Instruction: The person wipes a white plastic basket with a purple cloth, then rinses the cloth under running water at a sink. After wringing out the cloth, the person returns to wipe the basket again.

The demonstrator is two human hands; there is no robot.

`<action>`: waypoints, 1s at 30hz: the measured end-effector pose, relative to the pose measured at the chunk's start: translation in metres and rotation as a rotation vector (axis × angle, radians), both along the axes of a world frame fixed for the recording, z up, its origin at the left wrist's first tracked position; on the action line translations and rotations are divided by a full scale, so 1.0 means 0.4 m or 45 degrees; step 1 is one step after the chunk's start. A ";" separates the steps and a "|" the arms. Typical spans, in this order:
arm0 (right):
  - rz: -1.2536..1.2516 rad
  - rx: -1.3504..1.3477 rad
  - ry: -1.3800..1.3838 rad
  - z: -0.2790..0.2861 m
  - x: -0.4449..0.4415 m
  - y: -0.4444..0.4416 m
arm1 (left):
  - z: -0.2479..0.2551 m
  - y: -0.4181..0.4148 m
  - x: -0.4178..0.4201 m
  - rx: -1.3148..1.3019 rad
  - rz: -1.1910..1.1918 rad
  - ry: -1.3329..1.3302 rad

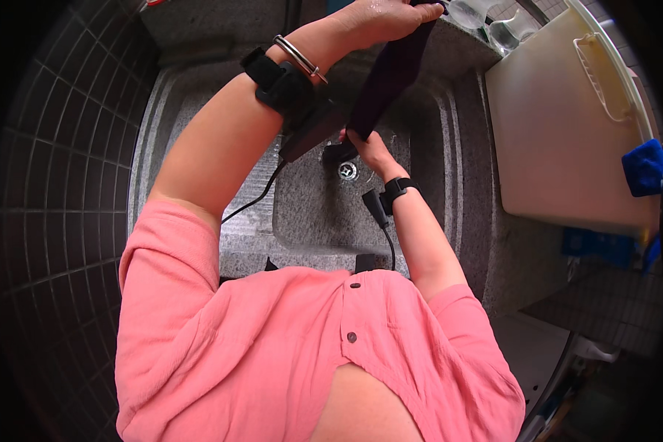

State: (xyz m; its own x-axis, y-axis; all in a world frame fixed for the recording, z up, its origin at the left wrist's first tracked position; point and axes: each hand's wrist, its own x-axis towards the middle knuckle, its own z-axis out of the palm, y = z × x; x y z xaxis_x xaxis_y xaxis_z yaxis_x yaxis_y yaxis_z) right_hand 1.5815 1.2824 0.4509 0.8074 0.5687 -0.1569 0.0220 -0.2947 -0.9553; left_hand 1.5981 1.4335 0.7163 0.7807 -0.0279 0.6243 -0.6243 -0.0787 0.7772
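Note:
A dark purple cloth [389, 74] hangs stretched between my two hands over a speckled grey stone sink. My left hand [384, 19], raised at the far side with some white foam on its back, grips the upper end. Lower down, my right hand [373, 149] closes around the cloth above the metal drain [347, 171]. A dark bunched end [337, 153] dangles below that grip, beside the drain. What kind of garment or cloth it is, I cannot tell. Black straps with cabled devices sit on both my forearms, and a metal bangle [300, 58] circles my left wrist.
The sink's raised rim [453, 166] surrounds the basin, with a ribbed slope [248, 193] at left. A large whitish plastic bin [558, 138] stands on the right, a blue cloth [645, 168] near its edge. Clear plastic containers [511, 30] sit at the back right. A dark tiled wall [72, 171] borders the left.

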 end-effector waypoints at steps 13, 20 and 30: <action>-0.334 0.485 0.117 0.138 0.046 0.009 | 0.006 0.004 -0.002 0.050 0.039 0.071; -0.375 0.507 -0.071 0.280 0.018 0.076 | 0.005 0.002 -0.004 0.085 0.082 0.074; -0.058 -0.016 -0.081 0.129 0.023 0.054 | 0.013 0.001 -0.017 0.004 0.008 0.183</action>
State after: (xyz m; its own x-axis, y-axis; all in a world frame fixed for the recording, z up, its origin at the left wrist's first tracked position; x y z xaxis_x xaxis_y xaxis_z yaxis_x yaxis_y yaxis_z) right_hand 1.5906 1.3038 0.5023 0.8409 0.5295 -0.1118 0.0685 -0.3090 -0.9486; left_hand 1.5913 1.4341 0.7213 0.8623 -0.0245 0.5058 -0.5059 -0.0845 0.8584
